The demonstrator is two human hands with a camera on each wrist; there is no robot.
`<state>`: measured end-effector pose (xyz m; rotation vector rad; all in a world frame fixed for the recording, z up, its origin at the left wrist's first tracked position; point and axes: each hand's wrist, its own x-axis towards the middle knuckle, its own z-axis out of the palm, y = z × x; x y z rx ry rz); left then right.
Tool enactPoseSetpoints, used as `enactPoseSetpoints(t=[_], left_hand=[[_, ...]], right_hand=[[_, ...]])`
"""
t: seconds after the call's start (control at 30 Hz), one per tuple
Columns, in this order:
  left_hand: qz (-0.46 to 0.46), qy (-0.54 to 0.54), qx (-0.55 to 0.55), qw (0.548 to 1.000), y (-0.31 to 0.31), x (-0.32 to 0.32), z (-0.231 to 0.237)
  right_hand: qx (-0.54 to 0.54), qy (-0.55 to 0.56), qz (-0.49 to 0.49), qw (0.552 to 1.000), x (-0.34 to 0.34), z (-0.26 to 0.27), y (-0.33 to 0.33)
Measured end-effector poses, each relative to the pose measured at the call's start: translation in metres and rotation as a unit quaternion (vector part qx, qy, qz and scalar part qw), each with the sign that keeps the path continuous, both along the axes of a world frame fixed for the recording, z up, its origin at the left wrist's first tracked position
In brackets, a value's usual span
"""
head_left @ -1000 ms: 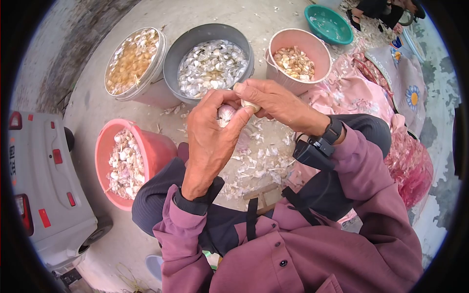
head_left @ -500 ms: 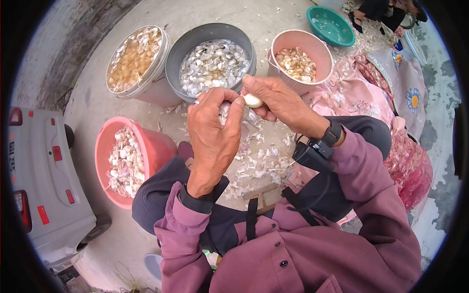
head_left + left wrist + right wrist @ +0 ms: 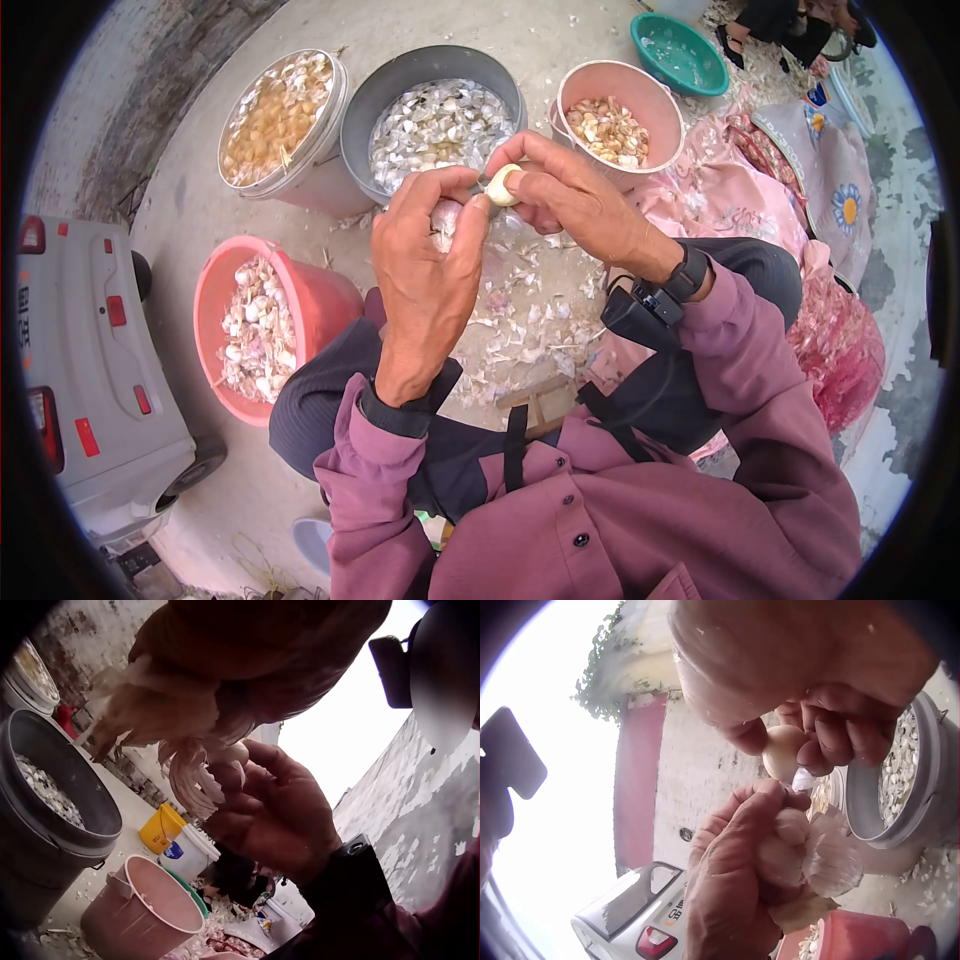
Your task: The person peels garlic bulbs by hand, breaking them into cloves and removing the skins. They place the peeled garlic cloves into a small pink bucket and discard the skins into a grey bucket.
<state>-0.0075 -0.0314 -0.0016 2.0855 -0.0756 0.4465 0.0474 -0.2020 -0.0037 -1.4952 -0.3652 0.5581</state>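
Left hand on bulb, right hand pinching clove, near side of grey tub.

Landmark: grey tub (image 3: pixel 432 66). Both hands are up in the air on its near side.

- Left hand (image 3: pixel 425 280): fingers curled round the bulb (image 3: pixel 445 222), thumb and forefinger tips close together toward the clove. Papery skin (image 3: pixel 193 780) hangs loose off the bulb.
- Right hand (image 3: pixel 585 212): thumb and forefinger grip the pale, smooth clove (image 3: pixel 503 187); other fingers curled in behind. Clove sits just beside the left fingertips; can't tell if touching.
- Peel scraps (image 3: pixel 535 330): on the floor, near side of tub, below the hands.
- Red bucket (image 3: pixel 325 300): near-left of tub, unpeeled garlic inside.
- Tub itself: whitish cloves in liquid.
- White bucket (image 3: pixel 325 190): just left of tub, cloves in amber liquid.
- Pink bucket (image 3: pixel 645 110): just right of tub, yellowish cloves low inside.
- Pink cloth (image 3: pixel 690 190): spread on the floor, right of tub, past the pink bucket.
- Van (image 3: pixel 120 370): well left of tub, beyond red bucket.
- Green basin (image 3: pixel 690 55): far right of tub.
- Sandal (image 3: pixel 733 47) on another person's foot: farther right of tub, beyond the basin.
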Motion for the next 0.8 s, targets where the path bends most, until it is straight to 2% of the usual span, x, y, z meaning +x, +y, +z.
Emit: enactPoseSetpoints(t=[0.03, 0.2, 0.57, 0.63, 0.77, 0.8], left_hand=[[-0.018, -0.038, 0.018, 0.999, 0.0009, 0.0010, -0.0001], [-0.014, -0.040, 0.051, 0.998, 0.0004, -0.0008, -0.0024], [-0.005, -0.060, 0.144, 0.988, 0.0023, -0.0043, -0.0008], [-0.001, -0.101, 0.166, 0.981, 0.0022, -0.0026, -0.0040], [0.002, -0.089, 0.155, 0.984, 0.0027, -0.0018, -0.0062], [-0.001, -0.074, 0.110, 0.991, 0.0021, -0.0020, -0.0056]], right_hand=[[0.000, 0.001, 0.000, 1.000, -0.0001, -0.0006, -0.0002], [-0.039, -0.062, -0.007, 0.997, 0.0028, -0.0059, -0.0031], [-0.028, -0.079, 0.022, 0.996, 0.0011, -0.0047, -0.0058], [-0.021, -0.067, 0.022, 0.997, -0.0002, -0.0044, -0.0059], [-0.029, -0.097, 0.025, 0.995, -0.0009, -0.0002, -0.0063], [-0.030, -0.115, 0.023, 0.993, -0.0006, 0.0014, -0.0064]])
